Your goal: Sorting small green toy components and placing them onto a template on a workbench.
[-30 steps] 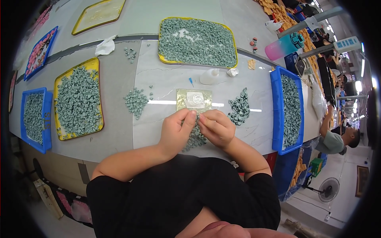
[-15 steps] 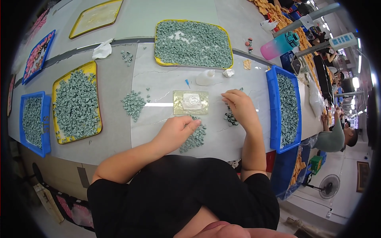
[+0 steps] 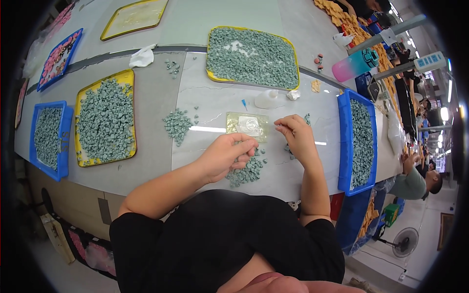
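My left hand is closed, thumb and fingers pinched together, above the near edge of a yellowish, clear-looking block. Whatever it pinches is too small to make out. A small white sheet with a round, ring-like mark lies on the block. Just right of the block, my right hand is also closed in a pinch, with a tiny dark thing at its fingertips that I cannot name. Below my left hand spreads a pile of small grey-green pieces. My right hand partly hides another group of them.
A third pile lies left. Beyond the block are a blue tapered tip, a whitish bottle and crumpled white tissue. Yellow-rimmed trays and blue bins hold similar pieces.
My left hand has lifted off the near pile, its fingers curling in. My right hand has come closer to the block. The whole view has shifted slightly.
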A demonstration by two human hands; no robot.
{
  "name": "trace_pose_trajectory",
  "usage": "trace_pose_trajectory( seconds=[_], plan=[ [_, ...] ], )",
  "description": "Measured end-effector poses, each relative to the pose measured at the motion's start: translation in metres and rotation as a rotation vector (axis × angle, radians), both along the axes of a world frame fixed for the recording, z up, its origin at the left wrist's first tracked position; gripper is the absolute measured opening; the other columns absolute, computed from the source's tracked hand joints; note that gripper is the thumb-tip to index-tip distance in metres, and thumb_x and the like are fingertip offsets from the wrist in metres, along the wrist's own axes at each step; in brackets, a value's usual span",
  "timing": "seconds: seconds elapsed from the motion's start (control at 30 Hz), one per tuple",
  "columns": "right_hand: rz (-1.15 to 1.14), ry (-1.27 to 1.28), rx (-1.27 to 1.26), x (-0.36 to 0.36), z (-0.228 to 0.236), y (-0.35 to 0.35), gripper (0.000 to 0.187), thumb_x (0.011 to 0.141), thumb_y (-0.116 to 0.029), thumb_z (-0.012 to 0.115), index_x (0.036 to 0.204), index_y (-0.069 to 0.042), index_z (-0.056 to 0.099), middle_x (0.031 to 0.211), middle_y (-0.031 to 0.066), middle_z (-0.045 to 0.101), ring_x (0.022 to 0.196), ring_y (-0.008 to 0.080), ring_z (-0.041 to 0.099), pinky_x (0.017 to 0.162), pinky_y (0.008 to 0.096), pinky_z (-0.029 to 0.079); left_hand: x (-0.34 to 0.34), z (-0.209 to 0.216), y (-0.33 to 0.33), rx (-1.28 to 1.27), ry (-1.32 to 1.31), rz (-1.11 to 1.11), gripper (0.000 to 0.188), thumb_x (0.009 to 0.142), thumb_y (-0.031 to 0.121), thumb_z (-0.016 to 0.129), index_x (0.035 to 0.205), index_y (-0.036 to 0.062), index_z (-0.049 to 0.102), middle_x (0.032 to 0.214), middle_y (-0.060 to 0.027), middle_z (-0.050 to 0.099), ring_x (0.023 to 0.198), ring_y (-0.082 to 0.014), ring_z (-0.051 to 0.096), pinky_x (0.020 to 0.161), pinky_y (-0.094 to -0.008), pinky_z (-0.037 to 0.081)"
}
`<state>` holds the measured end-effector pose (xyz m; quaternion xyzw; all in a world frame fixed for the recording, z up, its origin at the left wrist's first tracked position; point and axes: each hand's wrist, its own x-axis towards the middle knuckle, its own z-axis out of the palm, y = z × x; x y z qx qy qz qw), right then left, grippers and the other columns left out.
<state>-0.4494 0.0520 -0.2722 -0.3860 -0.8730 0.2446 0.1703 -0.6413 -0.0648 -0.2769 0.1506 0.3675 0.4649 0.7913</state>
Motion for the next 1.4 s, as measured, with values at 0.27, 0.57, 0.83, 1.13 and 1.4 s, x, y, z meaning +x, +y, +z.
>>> trace_pose_trajectory(
  seconds=[0.27,0.57,0.83,1.13,1.4],
  plan=[
    [-0.040,0.182,0.073,-0.009,-0.023,-0.004,0.011,0.074,-0.007,0.066,0.083,-0.002,0.063,0.079,0.0100,0.062,0.073,0.0263,0.060,0.065,0.0321,0.048,0.005,-0.004,0.002,-0.039,-0.123,0.101,0.018,0.093,0.018,0.046,0.090,0.0010,0.051,0.078,-0.0014,0.045,0.058,-0.0064,0.035,0.046,-0.0181,0.029],
    [0.207,0.026,0.394,-0.001,-0.032,-0.002,0.014,0.072,-0.004,0.061,0.085,-0.002,0.059,0.080,0.0101,0.058,0.075,0.0269,0.057,0.065,0.0348,0.048,0.011,-0.003,0.010,0.065,-0.135,0.195,0.028,0.092,0.011,0.046,0.114,-0.0070,0.050,0.084,-0.0024,0.046,0.067,-0.0083,0.039,0.053,-0.0189,0.033],
    [0.173,0.013,0.408,-0.005,-0.032,0.000,0.014,0.070,-0.001,0.065,0.083,-0.001,0.060,0.078,0.0103,0.058,0.072,0.0260,0.058,0.063,0.0342,0.049,0.007,-0.002,0.011,0.086,-0.147,0.294,0.031,0.090,0.008,0.050,0.117,-0.0072,0.048,0.085,-0.0030,0.048,0.069,-0.0087,0.040,0.055,-0.0195,0.034],
    [0.330,0.230,0.585,-0.016,-0.019,-0.005,0.028,0.063,0.004,0.067,0.091,0.003,0.061,0.082,0.0086,0.059,0.068,0.0228,0.057,0.057,0.0317,0.046,0.001,-0.008,0.014,0.064,-0.184,0.334,0.013,0.089,0.011,0.054,0.095,-0.0010,0.052,0.083,-0.0040,0.052,0.063,-0.0064,0.041,0.049,-0.0175,0.033],
    [0.411,0.156,0.658,-0.017,-0.021,-0.005,0.024,0.068,-0.003,0.059,0.091,0.003,0.061,0.085,0.0092,0.059,0.071,0.0227,0.058,0.059,0.0320,0.048,0.002,-0.006,0.015,0.001,-0.180,0.354,0.020,0.087,0.009,0.057,0.103,-0.0024,0.052,0.086,-0.0053,0.054,0.062,-0.0065,0.039,0.049,-0.0174,0.033]
  ],
)
